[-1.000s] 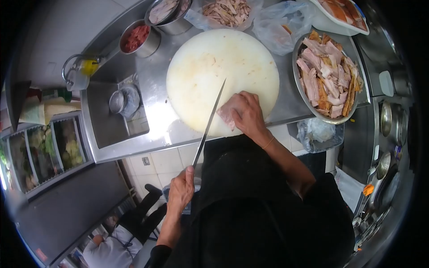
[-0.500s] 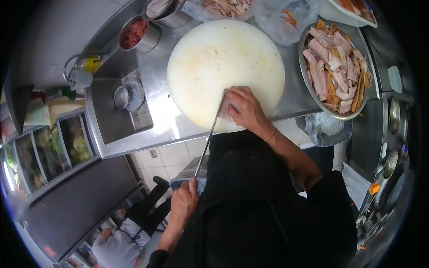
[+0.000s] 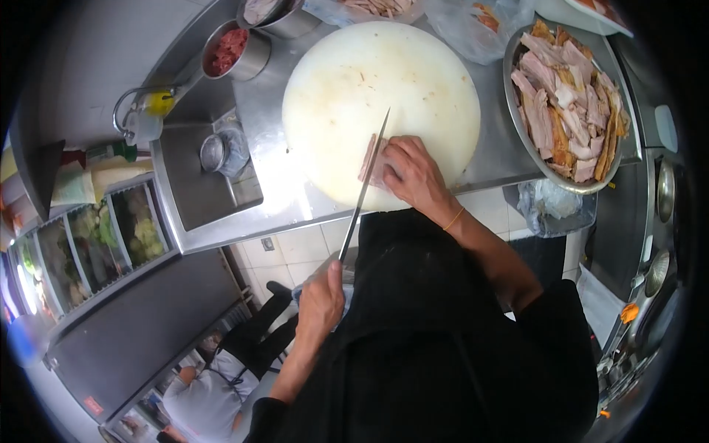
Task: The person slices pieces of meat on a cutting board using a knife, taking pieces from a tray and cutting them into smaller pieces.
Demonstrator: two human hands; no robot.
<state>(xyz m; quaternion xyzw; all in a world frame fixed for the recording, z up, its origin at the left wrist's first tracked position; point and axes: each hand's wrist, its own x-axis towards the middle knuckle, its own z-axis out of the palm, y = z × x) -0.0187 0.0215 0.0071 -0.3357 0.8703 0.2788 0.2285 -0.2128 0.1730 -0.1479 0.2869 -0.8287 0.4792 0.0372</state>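
Observation:
My left hand is closed round the handle of a long knife, whose blade slants up across the round white cutting board. The blade crosses a piece of pale pink meat near the board's front edge, and some of the meat shows to the left of the blade. Just right of the blade, my right hand rests on the meat with its fingers curled and partly covers it.
An oval metal tray of meat strips stands right of the board. Behind are a metal pot of red meat and plastic bags. A sink lies left. A person is at lower left.
The knife has moved from the meat's left side to across it, and part of the meat now shows left of the blade. My right hand stays on the meat. The view has shifted slightly.

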